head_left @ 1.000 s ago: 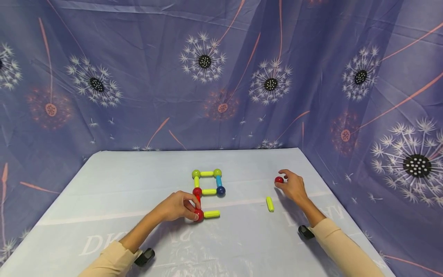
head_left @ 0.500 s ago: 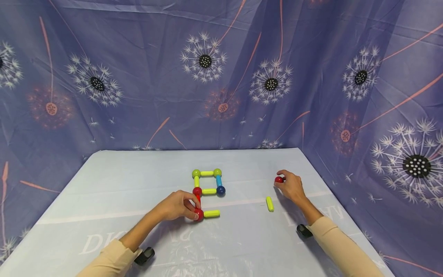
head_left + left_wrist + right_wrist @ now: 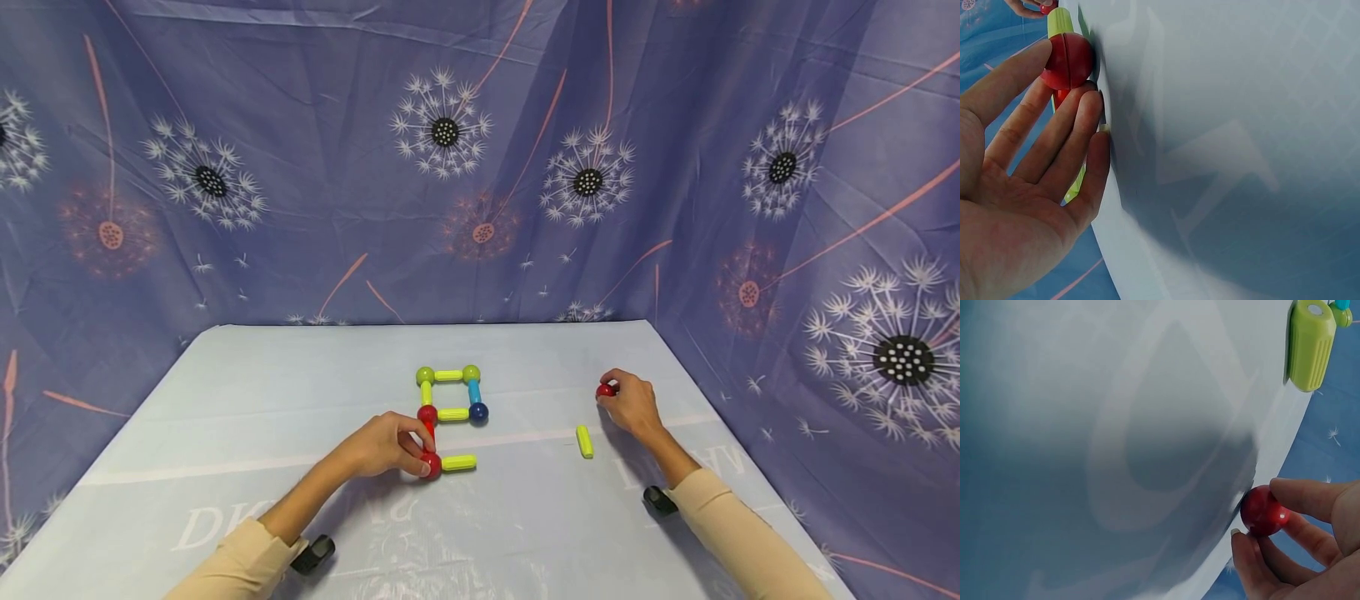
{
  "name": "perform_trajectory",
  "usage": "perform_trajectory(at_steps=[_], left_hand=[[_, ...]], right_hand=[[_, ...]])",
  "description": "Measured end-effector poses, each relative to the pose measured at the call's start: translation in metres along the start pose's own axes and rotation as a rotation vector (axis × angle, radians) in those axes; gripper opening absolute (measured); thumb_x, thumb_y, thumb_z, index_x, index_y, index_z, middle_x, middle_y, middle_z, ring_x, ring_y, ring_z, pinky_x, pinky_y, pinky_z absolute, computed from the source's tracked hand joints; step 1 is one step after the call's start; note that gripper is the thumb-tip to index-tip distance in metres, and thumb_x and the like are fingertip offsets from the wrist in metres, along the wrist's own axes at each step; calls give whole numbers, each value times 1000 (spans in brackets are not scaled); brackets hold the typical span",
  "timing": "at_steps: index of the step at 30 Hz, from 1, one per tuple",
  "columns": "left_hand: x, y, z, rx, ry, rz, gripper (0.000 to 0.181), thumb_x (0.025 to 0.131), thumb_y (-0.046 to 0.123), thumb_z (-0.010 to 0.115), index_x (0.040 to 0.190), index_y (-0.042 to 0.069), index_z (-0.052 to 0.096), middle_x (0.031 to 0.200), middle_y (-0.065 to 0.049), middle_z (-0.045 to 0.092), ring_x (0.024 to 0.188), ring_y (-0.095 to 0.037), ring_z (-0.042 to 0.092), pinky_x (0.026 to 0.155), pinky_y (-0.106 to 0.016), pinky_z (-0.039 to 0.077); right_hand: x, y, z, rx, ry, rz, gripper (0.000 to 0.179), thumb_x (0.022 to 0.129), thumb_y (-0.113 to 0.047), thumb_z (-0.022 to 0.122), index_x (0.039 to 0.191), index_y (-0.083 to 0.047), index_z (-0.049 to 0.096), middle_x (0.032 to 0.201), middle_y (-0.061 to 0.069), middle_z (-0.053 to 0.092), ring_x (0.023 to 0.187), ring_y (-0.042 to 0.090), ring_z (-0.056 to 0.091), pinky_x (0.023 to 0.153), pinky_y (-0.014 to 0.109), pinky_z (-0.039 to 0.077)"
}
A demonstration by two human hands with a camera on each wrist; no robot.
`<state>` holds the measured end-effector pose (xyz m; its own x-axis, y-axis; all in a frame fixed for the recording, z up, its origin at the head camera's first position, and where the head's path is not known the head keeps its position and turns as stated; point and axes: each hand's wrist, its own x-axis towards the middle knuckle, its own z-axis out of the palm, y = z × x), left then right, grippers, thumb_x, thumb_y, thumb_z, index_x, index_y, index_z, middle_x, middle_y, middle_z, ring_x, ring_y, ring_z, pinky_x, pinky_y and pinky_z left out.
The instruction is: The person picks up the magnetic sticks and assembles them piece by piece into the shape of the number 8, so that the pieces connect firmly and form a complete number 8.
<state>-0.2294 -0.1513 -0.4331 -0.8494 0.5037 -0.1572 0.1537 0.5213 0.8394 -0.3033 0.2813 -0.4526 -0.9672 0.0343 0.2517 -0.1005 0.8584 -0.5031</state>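
Note:
My left hand (image 3: 386, 448) pinches a red ball (image 3: 1071, 61) between thumb and fingers at the near left corner of a figure of balls and sticks. From that ball a red stick (image 3: 430, 431) runs back to another red ball (image 3: 427, 415), and a yellow-green stick (image 3: 459, 462) points right. Behind, yellow-green sticks and a blue stick (image 3: 474, 392) form a square with two green balls (image 3: 471, 373) and a dark blue ball (image 3: 478, 413). Over at the right, my right hand (image 3: 632, 406) holds a loose red ball (image 3: 1264, 510) with thumb and fingertips, at the tabletop.
A loose yellow-green stick (image 3: 585, 442) lies on the white-covered table (image 3: 525, 533), between the figure and my right hand. A purple curtain with dandelion prints (image 3: 322, 167) hangs behind the table and along its right side.
The red ball in my right hand has shifted very slightly, and the fingers have closed more snugly on it. My left hand and the figure stay practically still.

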Motion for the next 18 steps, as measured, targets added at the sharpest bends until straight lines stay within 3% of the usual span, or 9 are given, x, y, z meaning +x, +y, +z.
perform_trajectory(at_steps=[8,18], left_hand=[[0,-1,0,0,6,7,24,79,9,86,99,9,74,90,-5,77,84,-15,70,73,-32,52],[1,-1,-1,-2,2,-2,24,79,9,86,99,9,74,91,-4,77,85,-15,69,73,-32,52]], right_hand=[[-3,-6,-1,16,25,-25,28,83,-9,74,110,-2,71,97,21,74,88,37,68,77,47,53],[-12,-38,-3,82,0,-88,27,86,-9,75,112,-5,72,100,18,74,88,32,70,80,47,53]])
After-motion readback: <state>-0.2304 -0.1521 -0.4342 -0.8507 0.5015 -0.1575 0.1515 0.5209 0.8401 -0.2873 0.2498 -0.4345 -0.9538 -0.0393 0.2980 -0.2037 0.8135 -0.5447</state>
